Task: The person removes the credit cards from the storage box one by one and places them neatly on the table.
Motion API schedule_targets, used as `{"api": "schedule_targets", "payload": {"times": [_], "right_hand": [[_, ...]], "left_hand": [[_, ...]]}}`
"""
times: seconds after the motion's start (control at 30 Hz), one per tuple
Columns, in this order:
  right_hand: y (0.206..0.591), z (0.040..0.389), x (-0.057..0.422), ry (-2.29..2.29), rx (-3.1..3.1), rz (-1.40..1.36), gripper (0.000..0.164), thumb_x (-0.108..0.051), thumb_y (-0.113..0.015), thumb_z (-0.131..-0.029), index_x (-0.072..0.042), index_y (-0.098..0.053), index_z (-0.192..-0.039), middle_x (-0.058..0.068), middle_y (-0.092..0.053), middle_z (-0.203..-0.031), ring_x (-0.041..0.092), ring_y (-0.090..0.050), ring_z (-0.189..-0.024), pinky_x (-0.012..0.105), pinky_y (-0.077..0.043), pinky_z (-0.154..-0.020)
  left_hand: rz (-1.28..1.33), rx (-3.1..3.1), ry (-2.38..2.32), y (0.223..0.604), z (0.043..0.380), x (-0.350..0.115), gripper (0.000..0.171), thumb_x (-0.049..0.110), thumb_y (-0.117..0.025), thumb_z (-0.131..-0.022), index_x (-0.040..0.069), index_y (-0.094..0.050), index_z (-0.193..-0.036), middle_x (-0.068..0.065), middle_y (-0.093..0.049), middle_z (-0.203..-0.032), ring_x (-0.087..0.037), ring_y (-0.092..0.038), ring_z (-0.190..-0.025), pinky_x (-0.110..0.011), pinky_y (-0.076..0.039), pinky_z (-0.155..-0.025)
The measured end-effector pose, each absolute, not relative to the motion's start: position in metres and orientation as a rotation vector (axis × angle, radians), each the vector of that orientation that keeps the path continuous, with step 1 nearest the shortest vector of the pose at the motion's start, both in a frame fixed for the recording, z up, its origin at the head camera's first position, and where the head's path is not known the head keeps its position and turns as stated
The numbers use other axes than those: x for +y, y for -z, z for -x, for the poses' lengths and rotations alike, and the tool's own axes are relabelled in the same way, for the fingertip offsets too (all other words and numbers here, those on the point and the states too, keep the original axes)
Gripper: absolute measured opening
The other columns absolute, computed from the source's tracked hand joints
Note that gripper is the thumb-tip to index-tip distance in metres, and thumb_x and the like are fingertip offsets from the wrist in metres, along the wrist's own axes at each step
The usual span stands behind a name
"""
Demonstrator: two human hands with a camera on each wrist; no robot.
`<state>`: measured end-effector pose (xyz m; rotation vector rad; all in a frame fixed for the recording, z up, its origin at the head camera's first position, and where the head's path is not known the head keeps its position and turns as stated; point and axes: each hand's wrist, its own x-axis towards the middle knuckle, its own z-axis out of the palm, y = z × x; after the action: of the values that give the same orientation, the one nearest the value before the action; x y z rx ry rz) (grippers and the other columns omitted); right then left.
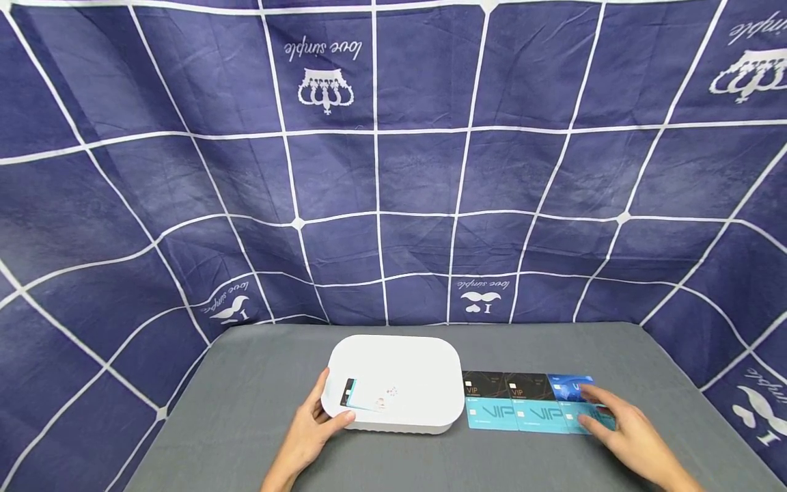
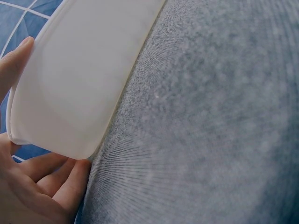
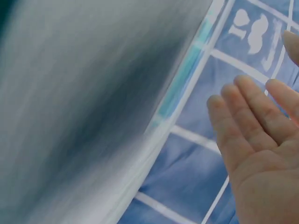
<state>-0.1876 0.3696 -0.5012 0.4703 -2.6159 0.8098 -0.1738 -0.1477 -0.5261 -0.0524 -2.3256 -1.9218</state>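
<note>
A white plastic box [image 1: 424, 383] with rounded corners lies on the grey table. My left hand [image 1: 313, 420] grips its left end, thumb over the front edge, the other fingers round the side. In the left wrist view those fingers [image 2: 70, 179] curl against the box's wall [image 2: 79, 79]. On its top, near that thumb, are what look like overlapping cards [image 1: 350, 394], black, light blue and white. Right of the box, two rows of cards lie edge to edge: black VIP cards [image 1: 486, 384] and a blue card [image 1: 564, 386] behind, teal cards [image 1: 492, 414] in front. My right hand [image 1: 627, 430] hovers over the right end, fingers extended, palm bare.
The grey cloth-covered table [image 1: 246, 383] reaches to a dark blue curtain [image 1: 418, 171] with white grid lines, which hangs behind it and at both sides. Table surface extends left of the box and in front of the cards.
</note>
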Motion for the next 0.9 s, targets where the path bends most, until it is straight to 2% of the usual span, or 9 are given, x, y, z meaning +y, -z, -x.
{"api": "schedule_targets", "payload": {"times": [0.2,0.4,0.57,0.73,0.9], "right_hand": [[0.488,0.193,0.317,-0.912,-2.61,-0.589,0.042,-0.015,-0.083,-0.08,-0.009,-0.066,-0.118,0.0,-0.067,-0.107,0.017,-0.063,-0.092,0.029,-0.053,-0.077],[0.485,0.199,0.257,-1.093,-2.44,-0.841,0.04,-0.007,-0.081,-0.081,-0.017,-0.068,-0.117,-0.008,-0.065,-0.109,0.011,-0.061,-0.092,0.031,-0.054,-0.077],[0.487,0.205,0.204,-1.218,-2.327,-0.941,0.029,-0.008,-0.08,-0.083,-0.013,-0.071,-0.111,-0.008,-0.065,-0.105,0.012,-0.062,-0.089,0.032,-0.054,-0.075],[0.483,0.207,0.155,-1.112,-2.324,-0.941,0.027,-0.013,-0.082,-0.08,-0.015,-0.072,-0.104,-0.011,-0.063,-0.104,0.013,-0.061,-0.091,0.032,-0.051,-0.076],[0.477,0.207,0.117,-1.025,-2.393,-0.952,0.026,-0.017,-0.083,-0.078,-0.012,-0.073,-0.102,-0.01,-0.063,-0.103,0.011,-0.059,-0.1,0.034,-0.05,-0.084]], "left_hand": [[0.092,-2.307,1.918,0.525,0.174,-0.148,0.096,0.009,-0.082,-0.081,-0.003,-0.022,-0.155,-0.03,-0.033,-0.151,-0.041,-0.043,-0.13,-0.026,-0.045,-0.095],[0.114,-2.299,1.927,0.525,0.174,-0.149,0.096,0.009,-0.082,-0.081,-0.004,-0.022,-0.154,-0.03,-0.03,-0.152,-0.043,-0.041,-0.131,-0.023,-0.045,-0.094],[0.105,-2.296,1.931,0.525,0.174,-0.15,0.097,0.009,-0.082,-0.08,-0.004,-0.022,-0.154,-0.029,-0.031,-0.153,-0.042,-0.042,-0.13,-0.025,-0.045,-0.094],[0.09,-2.277,1.948,0.526,0.174,-0.151,0.097,0.008,-0.082,-0.08,-0.002,-0.022,-0.155,-0.029,-0.032,-0.152,-0.041,-0.042,-0.13,-0.031,-0.045,-0.097],[0.114,-2.267,1.982,0.527,0.174,-0.149,0.097,0.007,-0.082,-0.08,-0.003,-0.021,-0.155,-0.03,-0.032,-0.151,-0.04,-0.044,-0.129,-0.022,-0.046,-0.092]]}}
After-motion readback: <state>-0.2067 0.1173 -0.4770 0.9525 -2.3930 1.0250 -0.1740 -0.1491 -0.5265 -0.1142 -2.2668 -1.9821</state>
